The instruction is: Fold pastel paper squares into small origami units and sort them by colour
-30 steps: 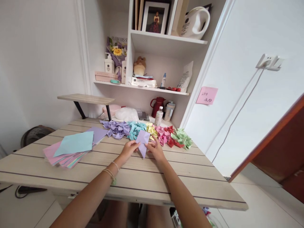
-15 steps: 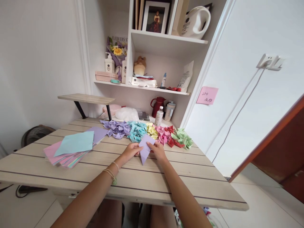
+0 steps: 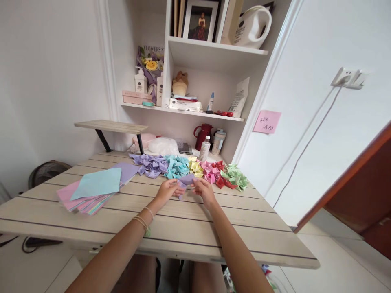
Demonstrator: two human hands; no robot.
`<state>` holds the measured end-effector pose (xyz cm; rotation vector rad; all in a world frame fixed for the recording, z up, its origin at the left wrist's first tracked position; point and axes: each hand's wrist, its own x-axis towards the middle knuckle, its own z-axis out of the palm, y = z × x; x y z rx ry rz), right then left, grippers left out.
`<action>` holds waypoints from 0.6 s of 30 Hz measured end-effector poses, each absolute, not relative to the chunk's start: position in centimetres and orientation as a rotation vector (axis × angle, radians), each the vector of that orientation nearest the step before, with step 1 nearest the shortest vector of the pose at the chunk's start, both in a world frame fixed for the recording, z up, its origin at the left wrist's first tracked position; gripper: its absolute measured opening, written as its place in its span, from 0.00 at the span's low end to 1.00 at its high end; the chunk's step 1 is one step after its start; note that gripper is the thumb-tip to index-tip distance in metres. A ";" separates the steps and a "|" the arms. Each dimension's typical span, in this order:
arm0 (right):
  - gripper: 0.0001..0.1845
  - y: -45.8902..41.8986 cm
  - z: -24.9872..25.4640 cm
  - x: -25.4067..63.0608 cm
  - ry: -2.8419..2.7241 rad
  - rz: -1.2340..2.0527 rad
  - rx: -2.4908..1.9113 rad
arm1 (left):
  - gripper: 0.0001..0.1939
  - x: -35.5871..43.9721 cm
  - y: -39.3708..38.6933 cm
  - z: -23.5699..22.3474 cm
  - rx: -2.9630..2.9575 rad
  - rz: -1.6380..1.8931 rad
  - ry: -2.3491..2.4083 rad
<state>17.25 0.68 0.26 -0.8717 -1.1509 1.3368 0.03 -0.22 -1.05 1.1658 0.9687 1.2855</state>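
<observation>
Between my two hands, just above the slatted wooden table [image 3: 244,228], is a folded piece of purple origami paper [image 3: 187,179]. My left hand [image 3: 168,191] is closed on its left side, fingers partly behind the paper. My right hand [image 3: 204,190] pinches its right edge near the top. Beyond my hands lie heaps of folded paper pieces: purple ones [image 3: 152,166], blue ones [image 3: 177,166], yellow ones [image 3: 195,167], pink ones [image 3: 210,173], red ones [image 3: 220,182] and green ones [image 3: 235,178].
To the left lies a fanned stack of coloured paper sheets [image 3: 97,185], near a small raised wooden shelf [image 3: 111,126] on black legs. A clear bottle [image 3: 205,149], a red jug [image 3: 203,136] and a tumbler [image 3: 218,142] stand at the back under white shelving [image 3: 214,57].
The purple paper was a flat, pointed kite shape facing me; now it is tilted and folded, showing smaller. My right fingers have shifted to its upper right edge.
</observation>
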 end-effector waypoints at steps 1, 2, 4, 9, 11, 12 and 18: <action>0.19 0.6 0.3 17.2 -1.146 1.357 -0.881 | 0.17 0.0 -0.2 -1.1 1.148 1.311 0.928; 0.19 0.6 0.2 17.2 -1.137 1.367 -0.896 | 0.18 0.0 -0.2 -1.1 1.139 1.330 0.891; 0.20 0.7 0.0 17.1 -1.111 1.359 -0.932 | 0.20 0.1 -0.1 -1.2 1.138 1.357 0.845; 0.20 1.0 -0.4 17.0 -1.101 1.333 -0.928 | 0.19 0.2 0.2 -1.5 1.183 1.369 0.876; 0.23 1.0 -0.5 17.0 -1.121 1.320 -0.915 | 0.19 0.1 0.2 -1.5 1.216 1.381 0.887; 0.25 0.9 -0.4 17.0 -1.142 1.307 -0.923 | 0.20 0.0 0.2 -1.4 1.237 1.384 0.889; 0.21 0.9 -0.4 17.0 -1.303 1.278 -0.927 | 0.32 -0.3 -0.1 -1.3 1.384 1.344 0.931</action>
